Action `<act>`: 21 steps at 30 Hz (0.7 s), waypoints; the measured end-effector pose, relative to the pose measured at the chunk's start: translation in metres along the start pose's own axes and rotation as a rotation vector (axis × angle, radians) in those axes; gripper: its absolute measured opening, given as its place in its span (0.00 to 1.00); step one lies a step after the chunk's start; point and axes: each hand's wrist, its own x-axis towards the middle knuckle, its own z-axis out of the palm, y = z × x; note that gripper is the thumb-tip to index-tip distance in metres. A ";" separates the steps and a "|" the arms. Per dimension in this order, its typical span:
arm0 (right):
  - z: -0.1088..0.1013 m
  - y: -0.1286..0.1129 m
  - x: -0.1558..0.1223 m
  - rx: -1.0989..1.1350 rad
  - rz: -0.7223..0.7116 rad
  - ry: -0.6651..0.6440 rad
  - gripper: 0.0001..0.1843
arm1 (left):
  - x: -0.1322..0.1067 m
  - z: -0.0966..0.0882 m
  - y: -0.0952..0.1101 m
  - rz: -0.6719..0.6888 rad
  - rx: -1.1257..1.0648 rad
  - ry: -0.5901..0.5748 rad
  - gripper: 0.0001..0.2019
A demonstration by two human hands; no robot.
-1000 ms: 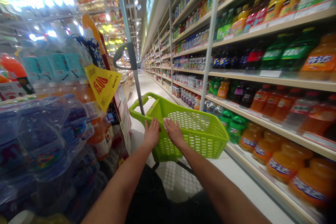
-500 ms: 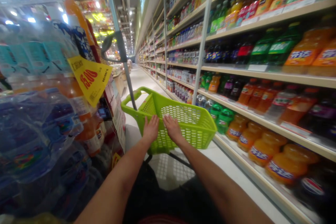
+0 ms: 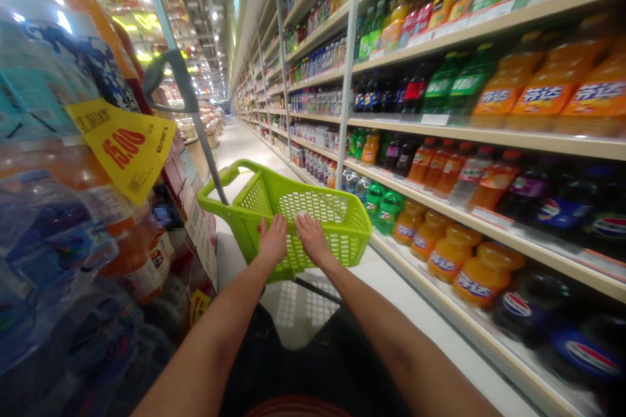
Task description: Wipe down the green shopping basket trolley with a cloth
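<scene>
A green plastic shopping basket cart (image 3: 337, 234) with perforated sides stands in front of me, a tall pole rising from its left end. My left hand (image 3: 272, 240) is hooked over the near rim, fingers pointing into the basket. Close beside it, my right hand (image 3: 311, 236) grips the same rim, its fingers bent over the edge. A small whitish spot shows at the right fingertips; I cannot make out what it is. The near rim hides part of the basket's inside.
Shelves of drink bottles (image 3: 476, 283) run along the right side. Stacked, wrapped bottles (image 3: 44, 254) and a yellow price sign (image 3: 124, 146) stand close on the left. Between them, a pale-floored aisle (image 3: 244, 143) leads ahead.
My view has turned slightly right, so the cart, hands and shelves sit further left in the picture. Both hands keep their hold on the cart's near rim.
</scene>
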 end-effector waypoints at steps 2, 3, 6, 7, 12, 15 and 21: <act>-0.006 0.014 -0.011 -0.024 0.004 -0.007 0.28 | -0.002 0.000 -0.001 0.012 -0.001 0.021 0.31; -0.009 0.022 -0.017 -0.038 0.017 -0.007 0.28 | -0.003 -0.001 0.000 0.009 0.000 0.022 0.31; -0.017 0.038 -0.030 -0.067 0.068 0.007 0.28 | 0.000 -0.005 0.009 -0.046 0.009 0.005 0.31; -0.017 0.039 -0.031 -0.069 0.079 0.013 0.29 | 0.002 -0.006 0.014 -0.047 0.006 0.003 0.31; -0.010 0.026 -0.023 -0.046 0.064 0.014 0.31 | 0.008 -0.002 0.035 0.067 -0.028 -0.040 0.32; -0.010 0.030 -0.027 -0.053 0.048 -0.001 0.31 | 0.005 0.003 0.032 0.089 -0.019 -0.021 0.32; -0.028 0.073 -0.058 -0.141 0.133 -0.016 0.27 | 0.005 0.001 0.027 0.065 -0.027 -0.041 0.33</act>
